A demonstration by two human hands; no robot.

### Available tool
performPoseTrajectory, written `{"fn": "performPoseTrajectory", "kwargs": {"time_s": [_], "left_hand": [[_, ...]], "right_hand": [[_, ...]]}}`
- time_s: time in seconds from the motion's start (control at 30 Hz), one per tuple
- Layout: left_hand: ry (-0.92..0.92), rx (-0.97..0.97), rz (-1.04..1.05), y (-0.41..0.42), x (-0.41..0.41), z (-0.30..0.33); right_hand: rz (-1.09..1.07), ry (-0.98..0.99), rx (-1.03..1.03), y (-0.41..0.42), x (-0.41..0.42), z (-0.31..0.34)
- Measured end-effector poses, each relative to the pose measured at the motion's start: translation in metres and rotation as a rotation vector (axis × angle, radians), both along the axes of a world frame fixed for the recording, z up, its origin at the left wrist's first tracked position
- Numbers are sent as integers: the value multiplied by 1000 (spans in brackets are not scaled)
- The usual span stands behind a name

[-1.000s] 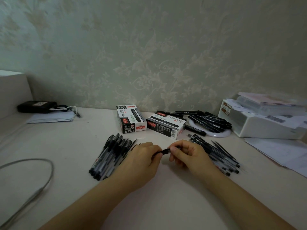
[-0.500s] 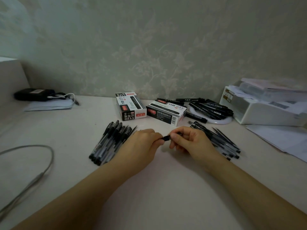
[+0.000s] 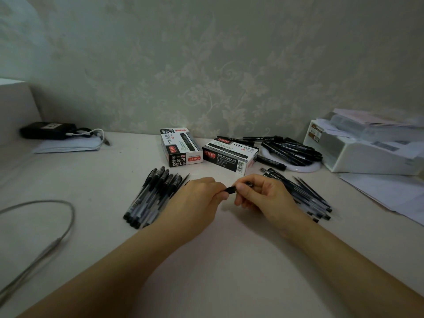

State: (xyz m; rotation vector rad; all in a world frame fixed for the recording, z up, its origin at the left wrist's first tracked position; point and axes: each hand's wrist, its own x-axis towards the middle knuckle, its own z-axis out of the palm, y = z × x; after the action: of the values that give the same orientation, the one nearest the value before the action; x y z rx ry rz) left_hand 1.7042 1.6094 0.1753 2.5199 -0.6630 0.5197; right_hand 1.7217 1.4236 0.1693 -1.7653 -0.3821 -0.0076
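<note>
Grey cable (image 3: 34, 260) left; black pouch (image 3: 46, 130) far-left; white box (image 3: 367, 161) right.

Slim black pen (image 3: 231, 190), roughly level, mostly hidden between left hand (image 3: 197, 199) and right hand (image 3: 263, 197)

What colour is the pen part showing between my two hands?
Black; the pen part shows best in the head view.

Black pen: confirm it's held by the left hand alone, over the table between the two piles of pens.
Wrong. The head view shows the left hand and the right hand both gripping the black pen, over the table between the left pile and the right pile.
</note>
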Motion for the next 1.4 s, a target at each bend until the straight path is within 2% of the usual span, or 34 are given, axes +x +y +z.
{"fn": "performPoseTrajectory", "kwargs": {"time_s": [0.33, 0.5, 0.6, 0.7, 1.0, 1.3, 1.4], "left_hand": [[-110, -73, 28, 3, 4, -1], [-180, -203, 317, 24, 11, 9], [-107, -135, 498, 43, 16, 9], [-18, -81, 570, 51, 17, 6], [67, -44, 618, 51, 17, 2], [43, -25, 619, 50, 18, 3], [-7, -40, 579, 47, 16, 4]], "right_hand": [[-53, -17, 108, 7, -3, -3], [-156, -14, 126, 2, -2, -4], [-147, -9, 92, 2, -2, -7], [-121, -13, 47, 4, -2, -8], [-111, -3, 37, 4, -2, -8], [-104, -24, 40, 1, -1, -10], [-170, -141, -67, 0, 1, -11]]}}
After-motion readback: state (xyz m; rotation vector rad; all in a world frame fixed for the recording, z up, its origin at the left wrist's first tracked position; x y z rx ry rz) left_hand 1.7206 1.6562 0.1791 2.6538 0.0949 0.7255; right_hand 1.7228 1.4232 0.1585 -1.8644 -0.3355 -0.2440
